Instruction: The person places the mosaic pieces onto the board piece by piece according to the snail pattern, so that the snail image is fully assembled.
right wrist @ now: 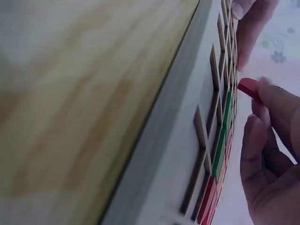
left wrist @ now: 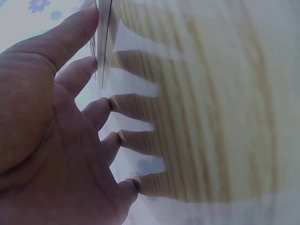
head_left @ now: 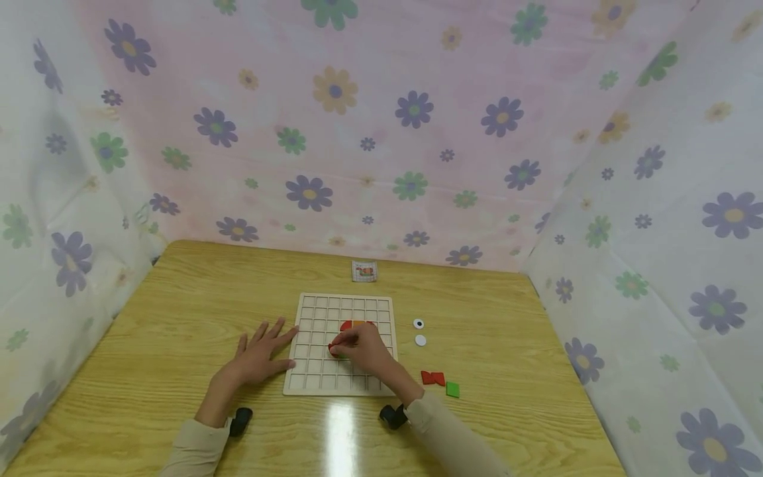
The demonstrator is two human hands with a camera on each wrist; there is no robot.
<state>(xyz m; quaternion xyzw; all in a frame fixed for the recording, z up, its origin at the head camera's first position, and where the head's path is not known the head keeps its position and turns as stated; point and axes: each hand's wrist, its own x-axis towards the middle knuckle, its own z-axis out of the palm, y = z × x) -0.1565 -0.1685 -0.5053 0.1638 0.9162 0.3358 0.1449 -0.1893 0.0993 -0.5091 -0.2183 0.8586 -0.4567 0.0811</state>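
Observation:
A pale wooden grid board [head_left: 310, 382] lies on the table, divided into small square cells. My right hand [head_left: 367, 351] reaches over its middle and pinches a red tile [right wrist: 250, 87] between thumb and fingertips, just above the grid. Green tiles [right wrist: 221, 152] and a red tile [right wrist: 207, 201] sit in cells below that hand. Beyond the knuckles, red and orange tiles [head_left: 358, 324] show in the head view; the hand hides part of them. My left hand [head_left: 256, 358] is spread beside the board, thumb and index finger at its left edge, the other fingertips on the table.
Right of the board lie a white disc with a black dot [head_left: 419, 324], a plain white disc [head_left: 420, 340], two red pieces [head_left: 432, 377] and a green square [head_left: 453, 389]. A small printed picture card [head_left: 364, 271] lies behind it. Flowered cloth [head_left: 369, 165] surrounds the table.

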